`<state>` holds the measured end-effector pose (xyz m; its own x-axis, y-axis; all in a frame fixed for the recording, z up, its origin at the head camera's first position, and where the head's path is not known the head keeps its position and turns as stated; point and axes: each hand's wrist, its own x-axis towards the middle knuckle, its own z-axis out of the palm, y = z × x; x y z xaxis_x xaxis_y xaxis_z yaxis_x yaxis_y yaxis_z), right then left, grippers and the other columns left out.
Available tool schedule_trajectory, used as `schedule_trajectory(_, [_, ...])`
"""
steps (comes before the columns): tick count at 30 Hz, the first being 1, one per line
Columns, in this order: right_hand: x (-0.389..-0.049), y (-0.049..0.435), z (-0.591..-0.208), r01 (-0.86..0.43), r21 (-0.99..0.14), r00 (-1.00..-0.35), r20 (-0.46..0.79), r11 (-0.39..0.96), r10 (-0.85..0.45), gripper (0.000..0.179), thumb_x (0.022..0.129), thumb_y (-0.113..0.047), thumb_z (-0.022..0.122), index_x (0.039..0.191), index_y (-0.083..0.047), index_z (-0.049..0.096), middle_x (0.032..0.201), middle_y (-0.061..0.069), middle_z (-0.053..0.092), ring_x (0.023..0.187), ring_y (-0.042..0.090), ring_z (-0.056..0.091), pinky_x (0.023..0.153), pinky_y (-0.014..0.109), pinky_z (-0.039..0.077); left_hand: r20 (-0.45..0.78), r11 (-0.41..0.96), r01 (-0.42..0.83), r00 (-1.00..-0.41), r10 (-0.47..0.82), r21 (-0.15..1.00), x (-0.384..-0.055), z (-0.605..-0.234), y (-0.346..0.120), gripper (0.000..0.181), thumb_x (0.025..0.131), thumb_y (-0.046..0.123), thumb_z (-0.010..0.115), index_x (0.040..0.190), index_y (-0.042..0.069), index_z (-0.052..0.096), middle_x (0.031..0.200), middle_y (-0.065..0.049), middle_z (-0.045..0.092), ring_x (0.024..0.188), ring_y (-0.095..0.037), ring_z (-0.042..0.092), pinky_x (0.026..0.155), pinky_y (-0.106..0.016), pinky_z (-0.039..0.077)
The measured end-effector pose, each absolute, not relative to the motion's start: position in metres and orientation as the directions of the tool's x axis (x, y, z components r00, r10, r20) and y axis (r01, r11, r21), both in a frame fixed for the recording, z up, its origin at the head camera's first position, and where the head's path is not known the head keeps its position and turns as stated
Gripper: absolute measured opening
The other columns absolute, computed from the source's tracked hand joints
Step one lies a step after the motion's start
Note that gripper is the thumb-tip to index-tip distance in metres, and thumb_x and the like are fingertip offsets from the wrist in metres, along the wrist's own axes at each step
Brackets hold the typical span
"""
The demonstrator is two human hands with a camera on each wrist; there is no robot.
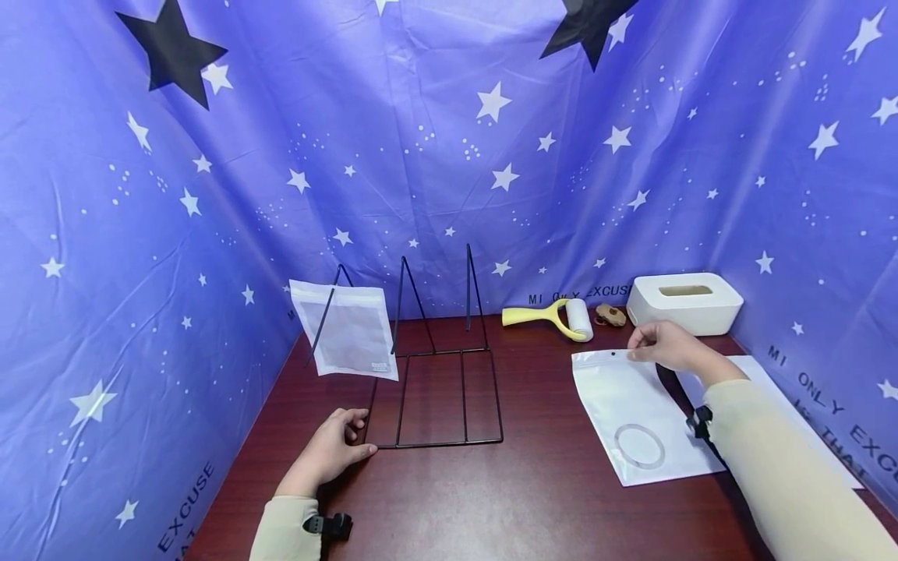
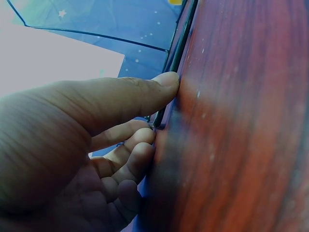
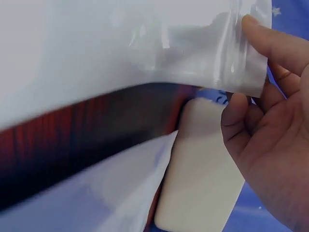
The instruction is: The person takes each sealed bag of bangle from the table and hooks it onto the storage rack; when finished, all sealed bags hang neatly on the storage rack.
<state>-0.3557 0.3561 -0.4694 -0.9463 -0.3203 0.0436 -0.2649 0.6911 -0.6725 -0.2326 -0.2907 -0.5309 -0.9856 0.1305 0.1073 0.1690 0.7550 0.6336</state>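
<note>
A black wire rack (image 1: 449, 445) with upright triangular dividers stands on the left part of the table. My left hand (image 1: 330, 452) grips its near left corner, the thumb (image 2: 166, 79) against the front wire and the other fingers bent by the side wire. A small white translucent pouch (image 1: 358, 335) stands upright in the leftmost divider. On the right, my right hand (image 1: 669, 347) pinches the top edge of a larger white zip bag (image 1: 596, 389) between thumb and fingers. This bag is raised at a tilt and shows a grey ring shape near its lower end.
Another white flat bag or sheet (image 1: 761, 382) lies under my right forearm. Along the back are a yellow-handled roller (image 1: 533, 315), a small brown object (image 1: 610, 315) and a white tissue box (image 1: 730, 308). Blue star-patterned curtains enclose the reddish-brown table (image 1: 533, 499).
</note>
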Motion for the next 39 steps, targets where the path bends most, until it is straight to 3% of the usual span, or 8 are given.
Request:
schedule_trajectory(12, [-0.335,0.347,-0.456,-0.266,-0.628,-0.963,0.140,0.732,-0.230,0.015,0.101,-0.023,0.073,0.099,-0.008,0.068,0.101,0.007,0.070,0.103,0.032,0.063,0.085,0.048,0.050,0.125,0.751,0.184,-0.983,0.135,0.635,-0.231,-0.529,-0.291,0.064,0.077,0.012,0.095,0.133,-0.001,0.066,0.104,0.000,0.060,0.087,-0.013,0.058,0.080,-0.033,0.051])
schedule_trajectory(18, [-0.323,0.344,-0.453,-0.232,-0.625,-0.971,0.189,0.745,-0.144,0.023,0.100,-0.033,0.074,0.100,-0.010,0.070,0.105,0.011,0.071,0.102,0.033,0.062,0.080,0.042,0.050,0.132,0.755,0.189,-0.982,0.136,0.628,-0.231,-0.531,-0.291,0.063,0.077,0.011,0.094,0.133,-0.001,0.067,0.104,0.000,0.060,0.087,-0.013,0.058,0.080,-0.032,0.051])
schedule_trajectory(23, [-0.316,0.343,-0.452,-0.221,-0.633,-0.970,0.224,0.742,-0.097,0.025,0.099,-0.033,0.076,0.102,-0.009,0.072,0.108,0.015,0.070,0.091,0.027,0.059,0.072,0.037,0.048,0.119,0.750,0.180,-0.984,0.135,0.637,-0.232,-0.530,-0.291,0.063,0.077,0.010,0.094,0.133,-0.001,0.066,0.104,-0.001,0.060,0.088,-0.014,0.058,0.081,-0.033,0.051])
schedule_trajectory(28, [-0.311,0.344,-0.450,-0.234,-0.625,-0.966,0.233,0.744,-0.108,0.022,0.096,-0.021,0.078,0.111,-0.005,0.073,0.095,0.011,0.067,0.081,0.022,0.053,0.068,0.033,0.045,0.106,0.743,0.170,-0.985,0.132,0.647,-0.232,-0.528,-0.290,0.064,0.078,0.011,0.094,0.134,-0.001,0.066,0.105,-0.001,0.060,0.088,-0.014,0.058,0.082,-0.034,0.051])
schedule_trajectory(32, [-0.307,0.345,-0.447,-0.207,-0.618,-0.973,0.211,0.759,-0.094,0.026,0.095,-0.021,0.080,0.116,-0.006,0.074,0.085,0.005,0.059,0.080,0.021,0.050,0.067,0.033,0.043,0.102,0.744,0.168,-0.986,0.134,0.647,-0.232,-0.528,-0.291,0.064,0.078,0.011,0.094,0.134,-0.001,0.066,0.104,-0.001,0.060,0.088,-0.014,0.058,0.081,-0.034,0.051])
schedule_trajectory(39, [-0.302,0.343,-0.440,-0.218,-0.602,-0.969,0.228,0.768,-0.095,0.017,0.096,-0.024,0.080,0.103,-0.010,0.074,0.094,0.007,0.068,0.083,0.023,0.054,0.069,0.035,0.045,0.123,0.749,0.186,-0.983,0.139,0.636,-0.232,-0.530,-0.291,0.063,0.077,0.010,0.095,0.132,-0.001,0.066,0.104,-0.001,0.059,0.087,-0.014,0.057,0.080,-0.032,0.051])
